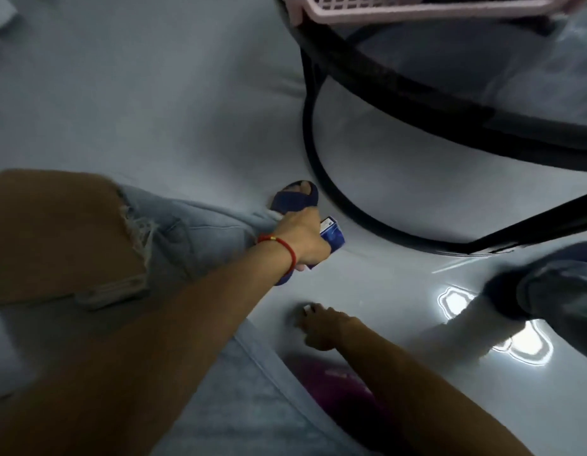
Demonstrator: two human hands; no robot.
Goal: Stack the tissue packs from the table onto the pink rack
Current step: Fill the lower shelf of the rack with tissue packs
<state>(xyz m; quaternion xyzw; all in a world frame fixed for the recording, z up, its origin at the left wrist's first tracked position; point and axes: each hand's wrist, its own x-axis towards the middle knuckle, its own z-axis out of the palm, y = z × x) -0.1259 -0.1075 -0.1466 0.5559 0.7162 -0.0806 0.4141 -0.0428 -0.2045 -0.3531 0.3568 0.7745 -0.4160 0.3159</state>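
Left hand low near floor, fingers curled round blue tissue pack. Right hand near floor, fingers loosely bent, maybe touching small white thing; cannot tell. Pink rack well apart, up on glass table. Risk: pack slips during lift, or knocks table rim.

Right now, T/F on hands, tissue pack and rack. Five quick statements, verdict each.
1. The left hand grips a blue tissue pack. True.
2. The tissue pack sits in the pink rack. False: it is in the hand, low near the floor.
3. The right hand reaches toward the pale floor. True.
4. The pink rack lies on the floor. False: it rests on the black-rimmed table.
5. The left wrist is bare. False: it wears a red bracelet.
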